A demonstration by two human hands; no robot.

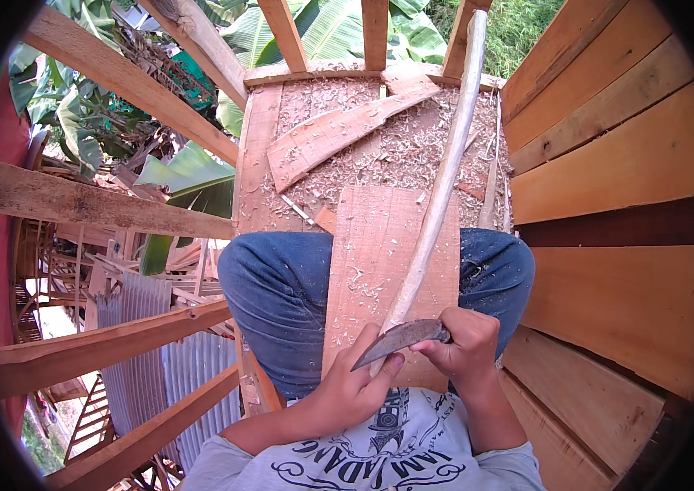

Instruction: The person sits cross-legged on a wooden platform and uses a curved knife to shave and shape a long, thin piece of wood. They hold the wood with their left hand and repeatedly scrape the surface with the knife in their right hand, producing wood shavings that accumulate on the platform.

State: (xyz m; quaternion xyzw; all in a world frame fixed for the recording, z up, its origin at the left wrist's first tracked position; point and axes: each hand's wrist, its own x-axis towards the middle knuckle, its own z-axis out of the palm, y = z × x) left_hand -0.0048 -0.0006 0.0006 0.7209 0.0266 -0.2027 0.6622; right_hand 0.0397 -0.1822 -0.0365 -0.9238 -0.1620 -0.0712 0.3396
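A long pale peeled stick (443,176) slants from my lap up past the far edge of the platform. My left hand (359,383) is closed around its near end. In my right hand (463,342) is the handle of a knife (400,339), its broad dark blade lying across the stick close to my left fingers, with the tip pointing left. Under the stick, a flat wooden board (380,262) rests over my thighs, sprinkled with a few shavings.
Curled shavings cover the wooden platform (347,98) ahead, where a loose angled plank (339,135) lies. Slatted rails (110,204) stand along the left, with corrugated metal sheets (200,376) below. A plank wall (617,303) rises close on the right. Banana leaves (331,37) hang beyond the far rail.
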